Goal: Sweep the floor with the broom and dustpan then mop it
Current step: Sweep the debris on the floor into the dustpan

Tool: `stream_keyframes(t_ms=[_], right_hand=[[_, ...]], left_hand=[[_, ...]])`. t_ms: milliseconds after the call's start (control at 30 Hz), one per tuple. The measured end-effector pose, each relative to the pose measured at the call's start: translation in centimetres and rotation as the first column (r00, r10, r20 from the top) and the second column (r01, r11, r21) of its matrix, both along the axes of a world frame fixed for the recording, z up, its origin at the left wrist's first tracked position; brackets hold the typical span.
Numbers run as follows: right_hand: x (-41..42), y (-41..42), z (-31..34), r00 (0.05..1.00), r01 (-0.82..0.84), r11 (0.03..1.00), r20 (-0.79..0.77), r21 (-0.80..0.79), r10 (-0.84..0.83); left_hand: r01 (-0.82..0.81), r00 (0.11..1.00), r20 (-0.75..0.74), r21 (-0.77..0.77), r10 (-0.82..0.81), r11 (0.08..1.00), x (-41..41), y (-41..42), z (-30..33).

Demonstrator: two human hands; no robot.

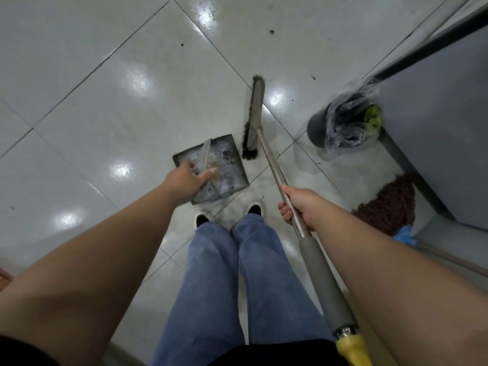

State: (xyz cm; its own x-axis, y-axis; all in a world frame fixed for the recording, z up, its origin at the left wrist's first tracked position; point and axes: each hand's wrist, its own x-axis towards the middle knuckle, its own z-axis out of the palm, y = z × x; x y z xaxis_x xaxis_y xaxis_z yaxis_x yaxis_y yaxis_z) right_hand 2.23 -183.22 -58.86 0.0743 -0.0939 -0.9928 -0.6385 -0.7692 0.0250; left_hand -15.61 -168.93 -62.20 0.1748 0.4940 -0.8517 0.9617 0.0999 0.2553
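Note:
A square metal dustpan [232, 165] sits on the glossy white tile floor [105, 101] just ahead of my feet, holding dust and small debris. My left hand [186, 178] reaches over its near left corner with fingers and thumb spread beside the upright strap handle [207, 151]; no grip on it shows. My right hand [298, 207] grips the metal pole of the broom [272, 165]. The broom's dark bristle head [253, 117] rests on the floor right of the dustpan. A maroon mop head [390, 204] lies on the floor at the right.
A dark waste bin [319, 128] with a clear plastic liner stands against a grey cabinet [449, 128] at the right. Small dark specks [271, 32] dot the tiles farther out. My shoes [254, 208] stand just behind the dustpan.

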Motion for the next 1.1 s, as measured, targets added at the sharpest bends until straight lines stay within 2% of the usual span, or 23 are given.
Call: stream_keyframes(t_ms=[67, 133, 200, 267, 400, 600, 633, 733, 867, 967, 1100], right_hand=[[0.2, 0.1, 0.3, 1.000, 0.009, 1.000, -0.010, -0.001, -0.009], [0.3, 0.2, 0.8, 1.000, 0.007, 1.000, -0.020, -0.006, -0.008], [0.4, 0.3, 1.4, 1.000, 0.017, 1.000, -0.022, -0.004, -0.017], [0.3, 0.3, 2.0, 1.000, 0.011, 1.000, -0.015, 0.005, -0.011], [-0.4, -0.2, 3.1, 0.998, -0.055, 0.998, 0.041, 0.022, 0.054], [-1.2, -1.1, 6.4, 0.981, -0.126, 0.992, 0.148, -0.002, 0.125], [-1.3, -1.0, 7.1, 0.976, -0.138, 0.990, 0.168, -0.004, 0.137], [-1.5, -0.5, 9.0, 0.958, -0.172, 0.985, 0.230, -0.010, 0.169], [-0.9, 0.4, 11.6, 0.939, -0.185, 0.983, 0.300, 0.019, 0.171], [1.0, 1.2, 12.2, 0.938, -0.170, 0.985, 0.310, 0.020, 0.156], [4.7, 3.4, 11.3, 0.947, -0.131, 0.991, 0.296, 0.012, 0.122]], left_hand=[[0.131, 0.991, -0.019, -0.118, -0.134, 0.984, 0.3, -0.4, -0.4], [0.254, 0.963, -0.046, -0.161, -0.264, 0.954, 0.1, -0.6, -0.4], [0.312, 0.945, -0.037, -0.192, -0.325, 0.930, -0.7, -0.7, -0.3], [0.302, 0.950, -0.028, -0.166, -0.311, 0.939, -1.9, -0.3, 0.4], [0.226, 0.974, 0.005, -0.014, -0.226, 0.974, -2.9, 1.3, 2.9], [0.117, 0.981, 0.143, 0.091, -0.130, 0.989, -3.9, 3.7, 8.6], [0.063, 0.980, 0.183, 0.091, -0.078, 0.994, -4.0, 4.0, 9.6], [-0.106, 0.945, 0.305, -0.043, 0.114, 0.993, -4.3, 4.3, 11.8], [-0.078, 0.937, 0.340, 0.000, 0.074, 0.997, -4.0, 5.2, 14.6], [-0.123, 0.929, 0.349, -0.015, 0.120, 0.992, -3.1, 7.0, 15.4], [-0.060, 0.960, 0.271, -0.069, 0.076, 0.996, -0.4, 10.4, 15.8]])
